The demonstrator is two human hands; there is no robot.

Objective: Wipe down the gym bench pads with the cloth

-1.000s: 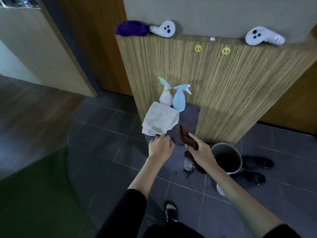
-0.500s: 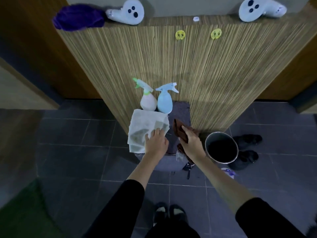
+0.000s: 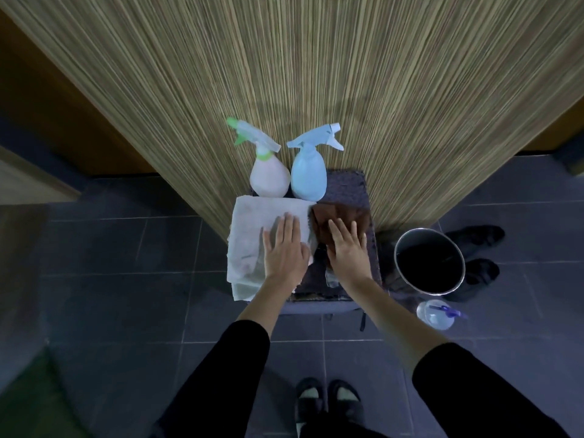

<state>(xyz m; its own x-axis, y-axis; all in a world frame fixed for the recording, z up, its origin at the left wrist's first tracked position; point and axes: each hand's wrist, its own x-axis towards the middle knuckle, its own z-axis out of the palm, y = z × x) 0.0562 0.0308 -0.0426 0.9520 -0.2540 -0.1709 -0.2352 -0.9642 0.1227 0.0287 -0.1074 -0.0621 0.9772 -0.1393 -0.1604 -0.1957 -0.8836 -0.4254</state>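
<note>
White cloth (image 3: 252, 222) beneath left hand (image 3: 284, 251), brown cloth (image 3: 322, 216) beneath right hand (image 3: 347, 254) — both hands flat, fingers straight.

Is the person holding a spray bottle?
No, the left hand lies flat on the white cloth, the right hand on the brown cloth; the green-topped bottle and the blue bottle stand untouched behind.

1. Flat on the white cloth (image 3: 252, 229): the left hand (image 3: 284, 251).
2. Flat on the brown cloth (image 3: 325, 216), just beside: the right hand (image 3: 347, 254).
3. Under both cloths: a gray pad (image 3: 347, 188) by a wall (image 3: 316, 74).
4. Upright at the pad's far end: a pale bottle (image 3: 269, 180) beside a blue bottle (image 3: 308, 180).
5. On the floor (image 3: 126, 248), right: a bucket (image 3: 429, 263), a small bottle (image 3: 434, 314) near it.
</note>
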